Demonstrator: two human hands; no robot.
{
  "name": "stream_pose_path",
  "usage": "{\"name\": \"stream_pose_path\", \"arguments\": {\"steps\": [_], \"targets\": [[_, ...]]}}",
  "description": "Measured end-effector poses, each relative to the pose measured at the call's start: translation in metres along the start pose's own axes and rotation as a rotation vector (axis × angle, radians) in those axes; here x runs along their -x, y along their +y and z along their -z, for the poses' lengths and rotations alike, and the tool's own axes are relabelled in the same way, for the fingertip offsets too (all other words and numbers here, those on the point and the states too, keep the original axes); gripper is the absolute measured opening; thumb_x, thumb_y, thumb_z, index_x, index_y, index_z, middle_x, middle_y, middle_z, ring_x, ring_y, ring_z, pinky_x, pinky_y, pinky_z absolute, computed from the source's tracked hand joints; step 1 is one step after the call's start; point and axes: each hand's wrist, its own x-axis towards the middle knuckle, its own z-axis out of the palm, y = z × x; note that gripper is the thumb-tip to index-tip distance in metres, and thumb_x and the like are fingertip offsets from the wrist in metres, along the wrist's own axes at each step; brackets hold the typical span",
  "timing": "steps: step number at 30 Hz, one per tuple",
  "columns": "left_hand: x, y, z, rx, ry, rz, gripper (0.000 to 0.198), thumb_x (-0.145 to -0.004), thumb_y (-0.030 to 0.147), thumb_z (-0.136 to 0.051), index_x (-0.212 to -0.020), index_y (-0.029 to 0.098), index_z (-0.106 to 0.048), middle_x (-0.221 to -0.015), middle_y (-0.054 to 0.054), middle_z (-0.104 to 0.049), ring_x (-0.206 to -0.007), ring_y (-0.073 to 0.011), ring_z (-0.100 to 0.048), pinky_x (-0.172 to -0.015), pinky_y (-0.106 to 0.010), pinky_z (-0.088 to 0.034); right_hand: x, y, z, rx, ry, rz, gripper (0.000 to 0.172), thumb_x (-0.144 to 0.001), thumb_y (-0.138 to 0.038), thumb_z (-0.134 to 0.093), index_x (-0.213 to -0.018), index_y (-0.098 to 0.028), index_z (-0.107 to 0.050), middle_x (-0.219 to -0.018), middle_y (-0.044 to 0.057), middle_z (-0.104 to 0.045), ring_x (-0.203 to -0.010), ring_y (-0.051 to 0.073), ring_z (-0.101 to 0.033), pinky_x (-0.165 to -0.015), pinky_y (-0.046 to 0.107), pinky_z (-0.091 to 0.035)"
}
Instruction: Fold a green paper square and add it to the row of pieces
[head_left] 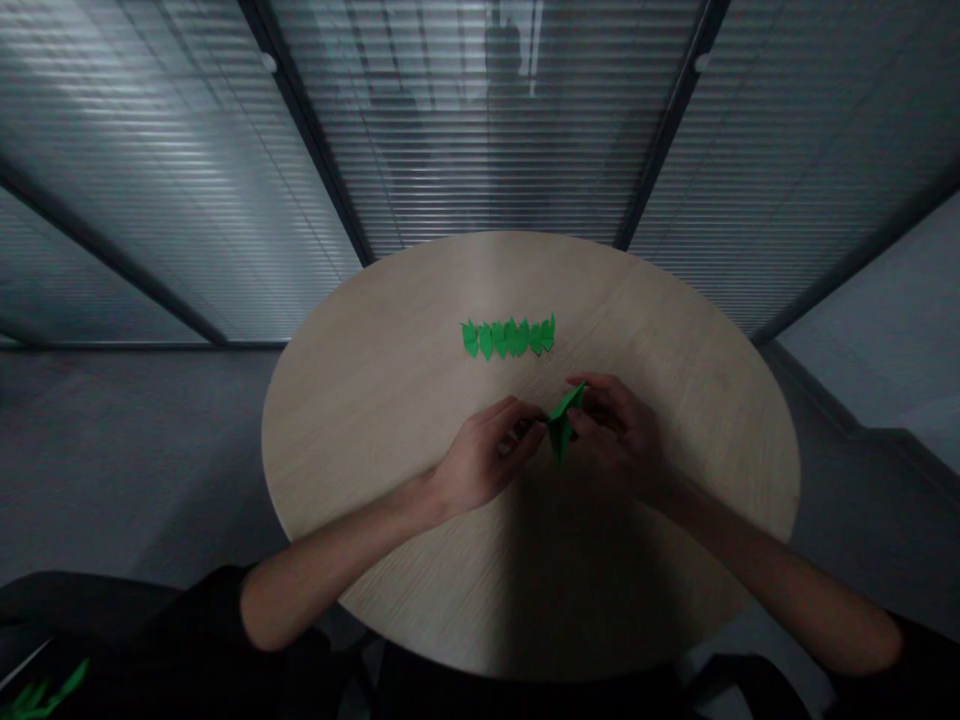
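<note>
A small folded piece of green paper (562,422) is held between both hands just above the round wooden table (390,400). My left hand (484,452) pinches its left side, fingers closed. My right hand (619,428) grips its right side and top, fingers curled round it. A row of several folded green paper pieces (509,337) lies on the table just beyond the hands, side by side.
Glass walls with horizontal blinds (480,120) and dark frames stand right behind the table. Grey floor surrounds it. More green paper (41,692) shows at the bottom left corner, near my dark clothing.
</note>
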Motion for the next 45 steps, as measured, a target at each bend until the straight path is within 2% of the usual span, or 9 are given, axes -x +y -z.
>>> {"name": "stream_pose_path", "arguments": {"steps": [4, 11, 17, 21, 24, 27, 32, 40, 45], "targets": [[0.0007, -0.0005, -0.0005, 0.029, -0.047, 0.017, 0.019, -0.097, 0.03, -0.064, -0.107, 0.014, -0.065, -0.089, -0.004, -0.066, -0.068, -0.0117, -0.064, -0.059, -0.024, -0.055, 0.0023, 0.0051, -0.0004, 0.116, -0.013, 0.089, 0.04, -0.089, -0.017, -0.065, -0.127, -0.026, -0.061, -0.094, 0.0, -0.074, -0.076, 0.013, -0.073, -0.072, 0.026, -0.062], [0.0043, -0.0053, -0.0033, 0.054, -0.041, 0.07, 0.047, -0.085, 0.029, -0.075, -0.126, 0.016, -0.055, -0.097, -0.005, -0.067, -0.072, -0.0134, -0.065, -0.061, -0.026, -0.058, 0.0041, 0.006, -0.0032, 0.167, 0.002, 0.137, 0.041, -0.086, -0.015, -0.067, -0.126, -0.026, -0.061, -0.089, 0.0, -0.075, -0.073, 0.014, -0.073, -0.071, 0.026, -0.062], [0.0031, -0.0055, -0.0012, 0.006, -0.006, 0.006, 0.038, -0.09, 0.019, -0.063, -0.127, 0.017, -0.054, -0.106, -0.008, -0.065, -0.077, -0.013, -0.065, -0.064, -0.025, -0.059, 0.0014, 0.0051, -0.0022, 0.075, 0.01, 0.076, 0.035, -0.089, -0.019, -0.068, -0.123, -0.025, -0.061, -0.092, 0.001, -0.076, -0.073, 0.013, -0.074, -0.066, 0.023, -0.062], [0.0013, -0.0036, 0.001, -0.024, 0.033, -0.002, 0.02, -0.096, 0.016, -0.054, -0.114, 0.016, -0.062, -0.103, -0.008, -0.063, -0.081, -0.0132, -0.065, -0.062, -0.023, -0.058, 0.001, 0.0052, -0.0017, 0.047, 0.012, 0.053, 0.028, -0.091, -0.022, -0.068, -0.119, -0.025, -0.063, -0.088, 0.0, -0.074, -0.07, 0.013, -0.072, -0.064, 0.023, -0.062], [0.0011, -0.0054, 0.0, 0.001, 0.053, 0.001, 0.018, -0.099, 0.015, -0.05, -0.11, 0.016, -0.064, -0.102, -0.008, -0.063, -0.08, -0.0132, -0.067, -0.061, -0.023, -0.059, 0.0011, 0.0035, -0.0005, 0.064, -0.019, 0.017, 0.026, -0.092, -0.022, -0.066, -0.118, -0.025, -0.065, -0.088, 0.0, -0.073, -0.069, 0.013, -0.071, -0.064, 0.023, -0.062], [0.0009, -0.008, -0.0023, 0.131, 0.073, 0.053, 0.015, -0.102, 0.02, -0.051, -0.111, 0.016, -0.063, -0.1, -0.008, -0.067, -0.075, -0.013, -0.07, -0.061, -0.024, -0.062, 0.0008, 0.0019, 0.0006, 0.062, -0.045, -0.018, 0.026, -0.092, -0.02, -0.064, -0.117, -0.025, -0.066, -0.084, -0.001, -0.071, -0.066, 0.013, -0.071, -0.062, 0.023, -0.061], [-0.0023, -0.0064, -0.0031, 0.317, 0.148, 0.156, 0.015, -0.1, 0.027, -0.06, -0.109, 0.015, -0.063, -0.094, -0.007, -0.074, -0.07, -0.0146, -0.074, -0.061, -0.025, -0.065, 0.0003, 0.0042, 0.0012, 0.037, -0.07, -0.085, 0.011, -0.091, -0.022, -0.067, -0.102, -0.022, -0.067, -0.081, 0.0, -0.073, -0.064, 0.013, -0.073, -0.06, 0.022, -0.059], [-0.0018, -0.0025, -0.0011, 0.219, 0.149, 0.112, 0.027, -0.092, 0.023, -0.07, -0.118, 0.016, -0.064, -0.109, -0.009, -0.074, -0.095, -0.0179, -0.073, -0.07, -0.024, -0.064, -0.0027, 0.0004, -0.0011, -0.02, -0.025, -0.14, 0.017, -0.09, -0.035, -0.072, -0.091, -0.02, -0.065, -0.064, -0.002, -0.068, -0.054, 0.012, -0.068, -0.052, 0.021, -0.054], [-0.0006, -0.006, -0.0022, 0.207, 0.151, 0.089, 0.022, -0.094, 0.02, -0.065, -0.116, 0.017, -0.062, -0.109, -0.008, -0.07, -0.092, -0.0156, -0.072, -0.07, -0.024, -0.063, -0.0037, -0.0019, -0.0019, -0.081, 0.038, -0.162, 0.022, -0.089, -0.039, -0.075, -0.087, -0.02, -0.064, -0.061, -0.003, -0.065, -0.05, 0.011, -0.063, -0.047, 0.02, -0.051]]}}
